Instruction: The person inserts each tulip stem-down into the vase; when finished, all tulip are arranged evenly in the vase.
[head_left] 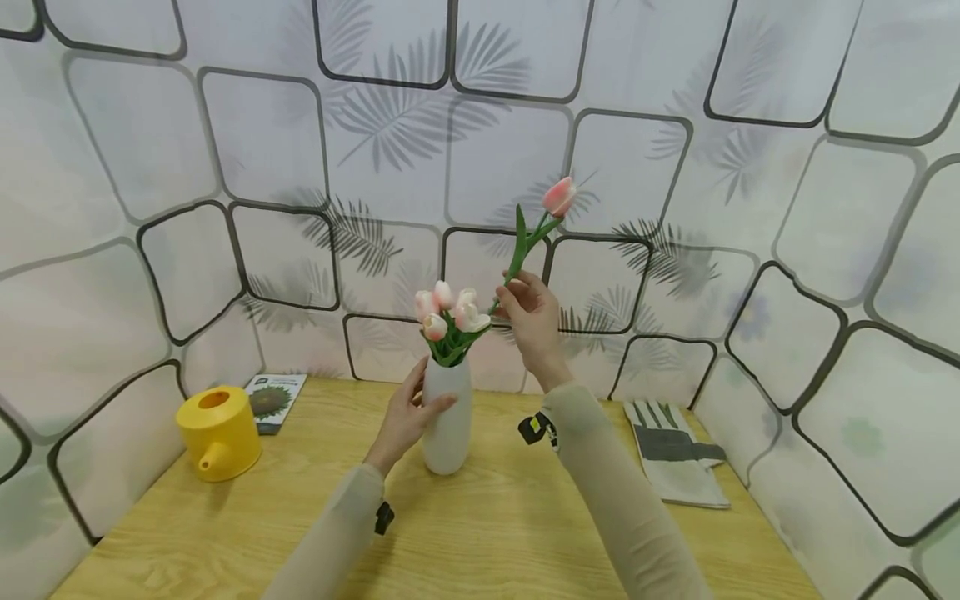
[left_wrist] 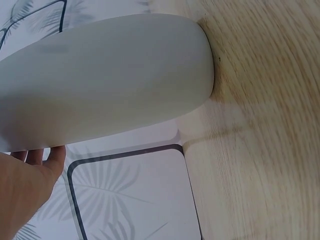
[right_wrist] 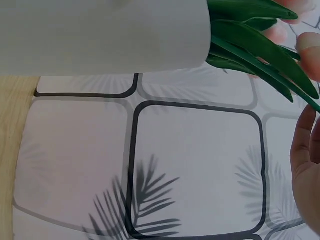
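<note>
A tall white vase stands upright on the table, holding several pale pink tulips with green leaves. My left hand grips its left side, thumb across the front. Seen from the left wrist, the vase has its base on the wood, with fingers against its wall. Up and to the right of the bunch, my right hand pinches the stem of a single pink tulip, its bloom tilted up right. In the right wrist view, green leaves spread from the vase mouth towards that hand.
On the left are a yellow watering can and a packet with a plant picture. A white and grey glove-like cloth item lies at the right. Patterned curtain encloses the wooden table at the back and sides.
</note>
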